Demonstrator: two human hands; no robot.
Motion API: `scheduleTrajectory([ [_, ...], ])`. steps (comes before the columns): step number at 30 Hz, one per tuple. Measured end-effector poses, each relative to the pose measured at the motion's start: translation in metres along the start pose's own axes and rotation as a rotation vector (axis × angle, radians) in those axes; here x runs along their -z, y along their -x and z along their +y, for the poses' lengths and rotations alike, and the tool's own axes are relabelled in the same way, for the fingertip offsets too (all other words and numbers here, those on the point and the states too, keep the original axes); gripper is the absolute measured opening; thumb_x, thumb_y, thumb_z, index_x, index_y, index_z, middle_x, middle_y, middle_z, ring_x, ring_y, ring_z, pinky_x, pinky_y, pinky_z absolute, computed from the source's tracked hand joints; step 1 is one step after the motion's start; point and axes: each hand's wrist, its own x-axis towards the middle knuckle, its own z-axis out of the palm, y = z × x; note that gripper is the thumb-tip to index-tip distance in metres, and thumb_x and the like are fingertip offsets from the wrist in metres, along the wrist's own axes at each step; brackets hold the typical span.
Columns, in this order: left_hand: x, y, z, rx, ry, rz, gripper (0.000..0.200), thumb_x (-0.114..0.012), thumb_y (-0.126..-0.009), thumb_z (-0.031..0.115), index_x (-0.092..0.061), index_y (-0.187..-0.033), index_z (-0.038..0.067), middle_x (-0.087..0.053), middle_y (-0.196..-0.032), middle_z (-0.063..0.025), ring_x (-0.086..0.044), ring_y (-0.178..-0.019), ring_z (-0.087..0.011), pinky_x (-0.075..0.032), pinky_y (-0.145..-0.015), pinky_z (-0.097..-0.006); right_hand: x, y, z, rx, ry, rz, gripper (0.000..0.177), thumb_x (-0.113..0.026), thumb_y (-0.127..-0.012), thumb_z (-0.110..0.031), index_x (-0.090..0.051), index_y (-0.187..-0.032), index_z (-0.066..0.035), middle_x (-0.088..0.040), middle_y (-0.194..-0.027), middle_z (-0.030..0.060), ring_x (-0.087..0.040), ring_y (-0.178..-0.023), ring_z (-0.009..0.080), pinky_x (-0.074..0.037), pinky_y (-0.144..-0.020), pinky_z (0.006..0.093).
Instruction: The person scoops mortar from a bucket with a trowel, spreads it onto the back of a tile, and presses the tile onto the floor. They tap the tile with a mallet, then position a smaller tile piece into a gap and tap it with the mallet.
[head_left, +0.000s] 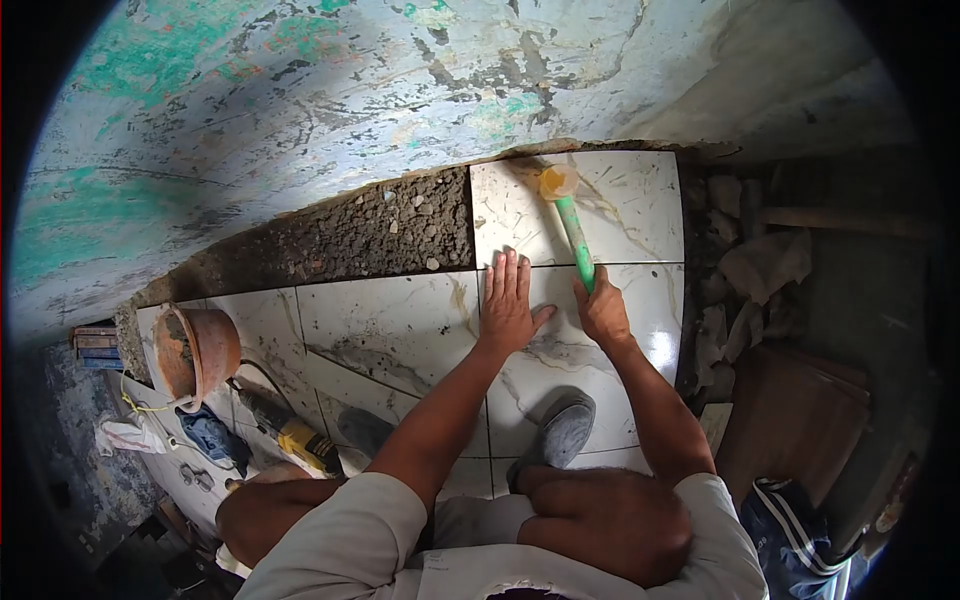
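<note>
We see a scuffed wall (300, 100) with flaking green paint along the far edge of the floor (390, 330), which is laid with glossy marbled tiles. Between wall and tiles runs a bare strip of gravelly mortar (370, 235), and to its right one tile (640, 200) sits at the far edge against the wall. Near the left edge of the floor lies a rusty bucket (200, 350) on its side, with a yellow grinder (300, 440) just beside it. The mallet (573, 225), green-handled, rests its head on that far tile. Our right hand (603, 310) has its grip closed around the low end of the handle. Our left hand (508, 305) lies flat, grip spread wide and holding nothing, fingertips at the joint of the far tile.
</note>
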Motion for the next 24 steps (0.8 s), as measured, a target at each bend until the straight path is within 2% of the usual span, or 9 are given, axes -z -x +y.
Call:
scheduleTrajectory([
  [3,0.001,-0.005,-0.002,-0.017,0.005,0.008,0.095,-0.058,-0.085,0.057,-0.023,-0.147,-0.006,-0.014,-0.155,-0.0265,-0.008,-0.147,-0.0388,-0.005,-0.118,-0.0503,0.009,-0.003,-0.005,0.05,-0.104,-0.023,0.036,-0.057,-0.096,-0.031,-0.046,-0.101,0.003,-0.062,-0.073,0.0302,-0.062,-0.071,0.0497,-0.048,-0.061,0.0528],
  [7,-0.001,0.008,0.0,0.009,-0.007,-0.025,0.095,-0.058,-0.085,0.057,-0.023,-0.147,-0.006,-0.014,-0.156,-0.0259,-0.007,-0.147,-0.0385,-0.005,-0.118,-0.05,0.007,0.009,-0.001,-0.103,-0.24,0.138,0.041,-0.054,-0.098,-0.036,-0.049,-0.095,0.005,-0.059,-0.066,0.0257,-0.061,-0.064,0.0424,-0.047,-0.058,0.0445],
  [9,-0.002,-0.003,-0.001,0.002,-0.022,0.003,0.096,-0.058,-0.084,0.057,-0.024,-0.147,-0.006,-0.014,-0.156,-0.0254,-0.006,-0.147,-0.0382,-0.005,-0.118,-0.0499,0.008,0.004,0.005,-0.126,-0.355,-0.055,0.044,-0.053,-0.098,-0.038,-0.049,-0.097,0.006,-0.058,-0.065,0.0255,-0.06,-0.06,0.0403,-0.047,-0.058,0.0446],
  [10,-0.004,-0.002,-0.002,0.005,-0.028,-0.001,0.096,-0.058,-0.084,0.058,-0.024,-0.147,-0.006,-0.014,-0.157,-0.0252,-0.006,-0.147,-0.0384,-0.004,-0.118,-0.0499,0.001,0.006,0.007,-0.096,-0.372,-0.011,0.048,-0.053,-0.097,-0.042,-0.049,-0.099,0.006,-0.057,-0.061,0.0195,-0.059,-0.053,0.0307,-0.047,-0.052,0.0408],
  [11,-0.004,-0.001,-0.001,0.011,-0.025,-0.009,0.096,-0.058,-0.084,0.058,-0.024,-0.147,-0.006,-0.014,-0.157,-0.0252,-0.006,-0.147,-0.0384,-0.004,-0.118,-0.0499,-0.003,0.009,0.009,-0.103,-0.37,-0.019,0.048,-0.053,-0.097,-0.042,-0.049,-0.099,0.006,-0.057,-0.061,0.0195,-0.059,-0.053,0.0307,-0.047,-0.052,0.0408],
  [14,-0.002,-0.006,-0.001,-0.017,-0.024,0.023,0.096,-0.06,-0.083,0.057,-0.025,-0.147,-0.006,-0.014,-0.156,-0.0252,-0.007,-0.147,-0.0388,-0.004,-0.118,-0.05,0.008,0.011,-0.006,-0.27,-0.636,-0.213,0.048,-0.053,-0.097,-0.047,-0.047,-0.1,0.001,-0.049,-0.056,0.0038,-0.05,-0.043,0.0119,-0.044,-0.038,0.0292],
  [17,-0.003,-0.001,0.0,0.037,-0.01,-0.015,0.096,-0.061,-0.083,0.056,-0.025,-0.147,-0.006,-0.014,-0.156,-0.0252,-0.007,-0.147,-0.0384,-0.005,-0.118,-0.0499,-0.004,0.019,-0.007,-0.259,-0.83,-0.087,0.047,-0.053,-0.097,-0.046,-0.045,-0.102,0.001,-0.047,-0.056,0.0026,-0.047,-0.041,0.012,-0.042,-0.038,0.029],
  [19,-0.003,-0.002,-0.001,-0.007,-0.007,0.039,0.095,-0.062,-0.083,0.055,-0.026,-0.146,-0.006,-0.015,-0.156,-0.0254,-0.008,-0.147,-0.038,-0.005,-0.118,-0.0497,-0.005,0.014,-0.008,-0.358,-0.788,-0.179,0.044,-0.053,-0.098,-0.044,-0.045,-0.101,-0.001,-0.046,-0.055,0.0018,-0.045,-0.041,0.0113,-0.041,-0.037,0.028],
  [24,-0.003,-0.002,-0.001,0.001,-0.013,0.029,0.096,-0.06,-0.083,0.058,-0.026,-0.147,-0.005,-0.014,-0.157,-0.0249,-0.007,-0.147,-0.0374,-0.006,-0.118,-0.0495,-0.007,0.022,-0.013,-0.284,-0.779,-0.083,0.048,-0.052,-0.097,-0.045,-0.046,-0.107,0.002,-0.046,-0.055,0.0016,-0.046,-0.041,0.0116,-0.042,-0.037,0.0283],
])
